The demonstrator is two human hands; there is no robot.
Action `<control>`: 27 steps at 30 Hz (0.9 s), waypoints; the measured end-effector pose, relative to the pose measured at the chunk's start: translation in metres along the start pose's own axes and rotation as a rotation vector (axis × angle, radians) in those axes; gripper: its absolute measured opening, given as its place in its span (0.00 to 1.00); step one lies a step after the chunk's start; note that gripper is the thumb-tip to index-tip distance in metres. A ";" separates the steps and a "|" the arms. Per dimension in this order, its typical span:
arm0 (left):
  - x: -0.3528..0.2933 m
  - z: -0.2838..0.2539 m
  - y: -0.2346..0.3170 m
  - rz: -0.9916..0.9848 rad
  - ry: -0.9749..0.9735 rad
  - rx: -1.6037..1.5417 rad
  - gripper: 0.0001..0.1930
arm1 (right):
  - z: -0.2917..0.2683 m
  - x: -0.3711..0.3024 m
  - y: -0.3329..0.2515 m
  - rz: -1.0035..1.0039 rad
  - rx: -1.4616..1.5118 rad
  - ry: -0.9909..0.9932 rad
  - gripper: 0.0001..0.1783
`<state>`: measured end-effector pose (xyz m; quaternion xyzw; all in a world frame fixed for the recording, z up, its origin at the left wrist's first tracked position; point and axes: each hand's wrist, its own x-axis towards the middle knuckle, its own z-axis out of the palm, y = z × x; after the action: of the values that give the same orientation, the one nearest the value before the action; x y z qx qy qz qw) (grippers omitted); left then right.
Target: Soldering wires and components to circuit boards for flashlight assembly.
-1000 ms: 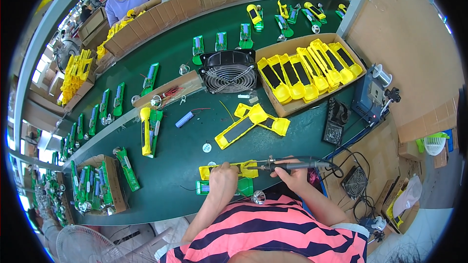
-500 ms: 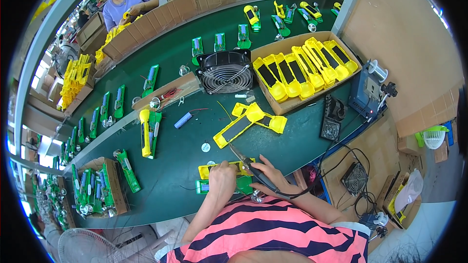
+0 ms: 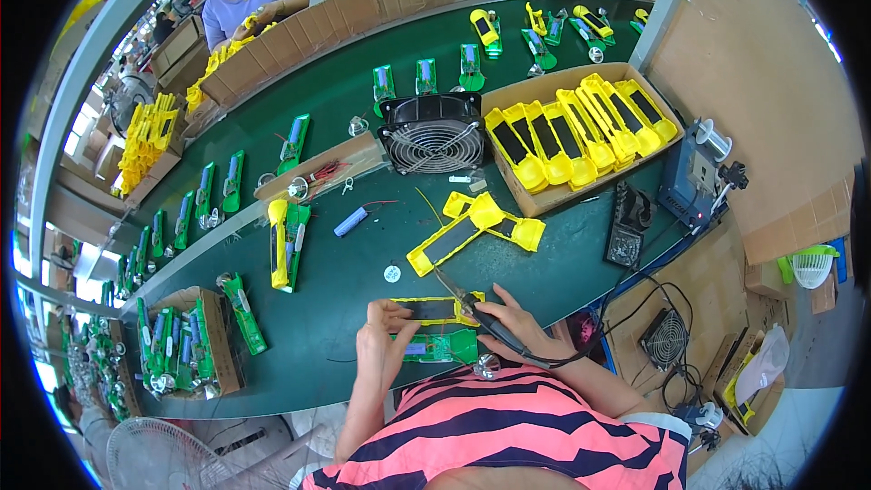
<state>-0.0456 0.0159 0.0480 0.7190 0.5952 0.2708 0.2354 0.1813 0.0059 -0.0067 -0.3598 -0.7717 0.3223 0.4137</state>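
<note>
My right hand (image 3: 519,327) is closed round the dark handle of a soldering iron (image 3: 502,334), whose metal tip points up and away to the left. My left hand (image 3: 381,331) has its fingers closed on the left end of a yellow casing half (image 3: 428,310) with a dark panel. Just nearer to me lies a green casing half (image 3: 454,345) holding a blue battery and thin wires, a round clear reflector (image 3: 487,365) at its right end. Past the iron's tip, two more yellow casing halves (image 3: 445,247) lie crossed.
A carton (image 3: 594,183) of yellow casings stands back right, beside a black fan (image 3: 434,145) and a blue soldering station (image 3: 694,186). A loose battery (image 3: 350,221) and a yellow-green pair (image 3: 288,245) lie left. A carton (image 3: 220,345) holds green casings. Opposite, a person (image 3: 249,0) works.
My left hand has shifted left along the yellow casing, uncovering its panel and the green casing's battery. My right hand still holds the soldering iron. The whole view has shifted slightly.
</note>
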 end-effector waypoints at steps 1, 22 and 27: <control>-0.001 0.010 -0.004 -0.149 0.046 -0.332 0.17 | 0.002 -0.001 0.002 -0.002 -0.010 -0.005 0.31; 0.010 -0.007 -0.014 0.209 0.007 0.361 0.02 | -0.012 -0.003 0.001 -0.044 -0.113 0.024 0.23; 0.023 -0.014 -0.020 0.149 -0.155 0.317 0.02 | -0.009 0.006 -0.013 -0.107 -0.116 0.145 0.16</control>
<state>-0.0663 0.0426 0.0473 0.8078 0.5557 0.1342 0.1438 0.1832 0.0057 0.0098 -0.3636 -0.7752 0.2278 0.4636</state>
